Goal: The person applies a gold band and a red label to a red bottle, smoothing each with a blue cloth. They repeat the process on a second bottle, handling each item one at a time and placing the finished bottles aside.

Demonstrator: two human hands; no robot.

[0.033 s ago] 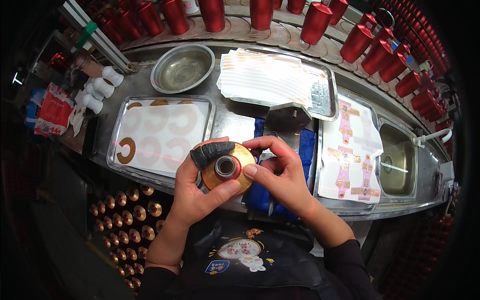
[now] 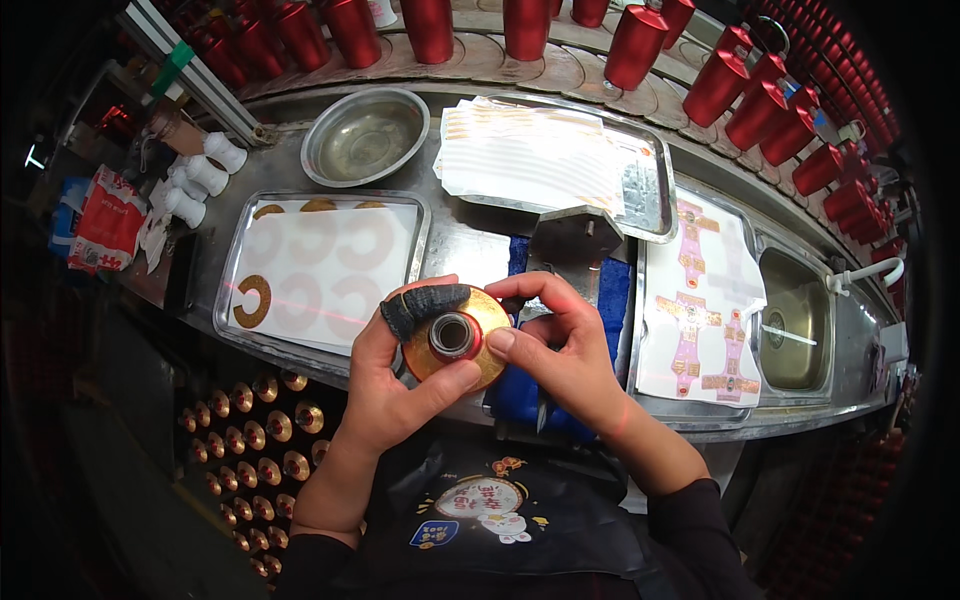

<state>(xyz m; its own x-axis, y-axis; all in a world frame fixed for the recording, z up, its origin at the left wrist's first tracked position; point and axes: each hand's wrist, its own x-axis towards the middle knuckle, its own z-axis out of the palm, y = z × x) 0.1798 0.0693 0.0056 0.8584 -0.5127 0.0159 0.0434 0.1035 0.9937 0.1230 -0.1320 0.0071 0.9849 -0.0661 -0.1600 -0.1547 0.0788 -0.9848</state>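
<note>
Between my two hands is a red bottle point(image 2: 473, 336), its open neck facing up at me and a gold ring-shaped label point(image 2: 488, 372) around the neck. My left hand point(image 2: 387, 392) is closed around its left side, with the thumb on the near edge. A dark knitted cover point(image 2: 425, 303) wraps the left forefinger, which lies over the far edge of the gold ring. My right hand point(image 2: 568, 362) grips the right side, thumb pressed on the gold surface and forefinger at the far rim. The bottle's body is hidden beneath its shoulder and my hands.
A tray point(image 2: 222, 290) with C-shaped gold labels lies left, below a metal bowl point(image 2: 365, 138). Label sheets point(image 2: 530, 150) fill another tray; pink-gold labels point(image 2: 690, 345) lie by the sink point(image 2: 795, 320). Red bottles point(image 2: 635, 45) line a conveyor; gold-topped bottles point(image 2: 254, 434) stand lower left.
The red bottles on the conveyor at the back have shifted very slightly to the right. My hands and the held bottle look the same.
</note>
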